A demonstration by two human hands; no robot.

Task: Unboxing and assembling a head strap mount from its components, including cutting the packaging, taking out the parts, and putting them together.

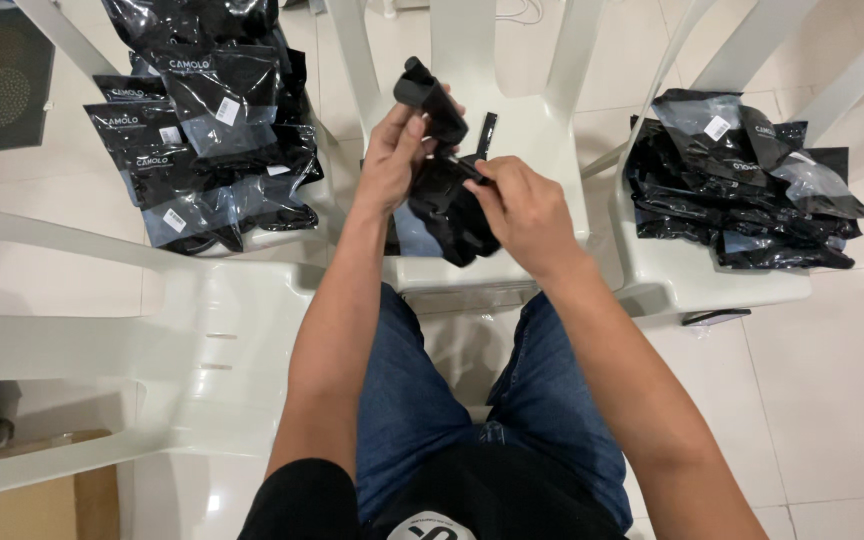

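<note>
At the centre of the frame, the left hand (pixel 392 155) is closed around a black item (pixel 432 100), gripping its upper part. The right hand (pixel 524 212) pinches the edge of a dark plastic bag (pixel 447 215) that hangs just below the item, between both hands. Behind them stands a white chair (pixel 537 130). At upper left, a pile of packets (pixel 207 120) lies on another chair (pixel 72 300). At right, a second pile (pixel 752 190) rests on a third chair (pixel 692 280).
</note>
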